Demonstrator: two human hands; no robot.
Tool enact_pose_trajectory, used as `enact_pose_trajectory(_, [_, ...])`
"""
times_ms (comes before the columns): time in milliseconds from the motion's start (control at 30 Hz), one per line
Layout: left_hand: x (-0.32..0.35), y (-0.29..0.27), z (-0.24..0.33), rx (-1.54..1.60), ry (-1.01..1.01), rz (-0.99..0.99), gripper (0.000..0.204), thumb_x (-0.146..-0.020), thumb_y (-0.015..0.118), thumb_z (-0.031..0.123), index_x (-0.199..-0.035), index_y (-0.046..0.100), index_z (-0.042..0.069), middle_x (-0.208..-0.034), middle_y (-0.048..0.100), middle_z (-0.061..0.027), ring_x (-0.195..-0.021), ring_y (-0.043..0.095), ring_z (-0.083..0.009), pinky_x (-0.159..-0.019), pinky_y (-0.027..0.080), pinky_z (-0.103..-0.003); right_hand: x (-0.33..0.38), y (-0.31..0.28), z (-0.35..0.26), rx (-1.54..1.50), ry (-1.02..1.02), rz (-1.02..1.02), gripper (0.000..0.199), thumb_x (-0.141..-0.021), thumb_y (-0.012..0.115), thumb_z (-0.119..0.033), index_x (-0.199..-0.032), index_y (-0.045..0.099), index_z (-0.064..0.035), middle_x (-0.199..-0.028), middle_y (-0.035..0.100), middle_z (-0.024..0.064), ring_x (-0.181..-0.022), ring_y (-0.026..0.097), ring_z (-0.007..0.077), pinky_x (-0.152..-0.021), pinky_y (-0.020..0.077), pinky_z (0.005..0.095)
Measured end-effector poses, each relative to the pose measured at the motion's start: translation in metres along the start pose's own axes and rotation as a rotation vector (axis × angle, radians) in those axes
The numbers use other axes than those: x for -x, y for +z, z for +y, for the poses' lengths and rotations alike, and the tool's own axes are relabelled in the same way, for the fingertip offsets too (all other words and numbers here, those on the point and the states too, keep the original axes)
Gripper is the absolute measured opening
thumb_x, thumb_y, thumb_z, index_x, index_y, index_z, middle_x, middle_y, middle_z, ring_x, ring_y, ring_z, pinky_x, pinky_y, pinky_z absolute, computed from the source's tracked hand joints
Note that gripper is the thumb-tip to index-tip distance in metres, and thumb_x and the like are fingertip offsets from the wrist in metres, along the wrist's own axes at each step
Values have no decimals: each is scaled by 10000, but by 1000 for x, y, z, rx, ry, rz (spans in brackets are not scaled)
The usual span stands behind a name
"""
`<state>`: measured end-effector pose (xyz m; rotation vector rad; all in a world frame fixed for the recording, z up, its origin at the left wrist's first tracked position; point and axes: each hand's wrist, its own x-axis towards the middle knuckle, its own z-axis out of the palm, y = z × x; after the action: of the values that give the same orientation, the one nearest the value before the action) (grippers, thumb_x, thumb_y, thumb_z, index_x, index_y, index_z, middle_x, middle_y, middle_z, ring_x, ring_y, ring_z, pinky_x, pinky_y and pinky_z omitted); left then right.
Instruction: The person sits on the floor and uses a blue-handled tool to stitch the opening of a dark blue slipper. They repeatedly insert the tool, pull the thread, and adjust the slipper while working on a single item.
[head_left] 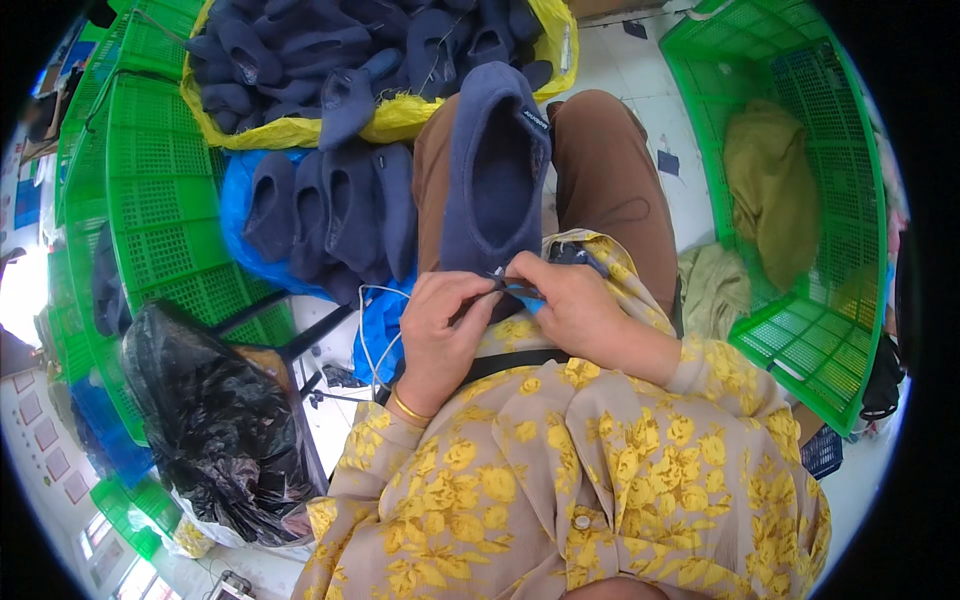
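Note:
A navy fabric slipper (461,165) lies lengthwise over my lap, its opening facing up and a small dark tag on its right rim. My left hand (440,325) is closed, thumb and fingers pinching at the slipper's near end. Right beside it, my right hand (572,305) is closed around a small dark tool (522,292), with a bit of blue showing below it. The tool's tip meets the left fingertips at the slipper's edge. Its exact kind is mostly hidden by my fingers.
Ahead stands a yellow sack (390,122) heaped with navy slippers. Several more slippers (345,215) rest on blue plastic (238,205) at left. Green crates (165,190) rise at left; another green crate (835,395) holding olive cloth (770,190) is at right. A black plastic bag (215,430) sits lower left.

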<state>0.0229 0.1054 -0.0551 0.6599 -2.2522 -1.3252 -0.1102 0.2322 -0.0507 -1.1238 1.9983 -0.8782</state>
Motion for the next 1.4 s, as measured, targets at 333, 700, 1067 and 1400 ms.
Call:
enact_pose_trajectory(333, [4,4,-2,-73,38,4,172,-760,738,-12,-924,695,20,-861,637,-84,-760,582,-209,-658,457,-290,-1,8,0,-136,48,45,268,-786,563,48,-1016,473,-57,-778,624,210,-747,628,422,-635,468,506])
enact_pose_trajectory(700, [8,5,-2,-24,51,12,172,-746,711,-30,-909,688,21,-847,639,-88,-793,580,-256,-703,446,-329,-6,13,3,-235,-45,38,363,-806,553,62,-1114,399,-54,-846,627,227,-812,627,451,-684,490,506])
enact_pose_trajectory(1067, [8,4,-5,-22,106,0,189,-739,714,-25,-919,697,31,-873,649,-91,-806,590,-268,-703,465,-340,-10,5,-6,-214,-82,-16,242,-894,540,-24,-1113,444,-63,-889,648,195,-806,649,389,-671,509,458])
enact_pose_trajectory(1400, [9,3,-4,-66,107,12,211,-719,731,-37,-917,698,28,-900,661,-82,-805,584,-243,-704,465,-319,-20,-12,-25,306,-313,114,192,-783,583,-35,-972,559,-56,-1021,573,115,-930,590,374,-729,459,466])
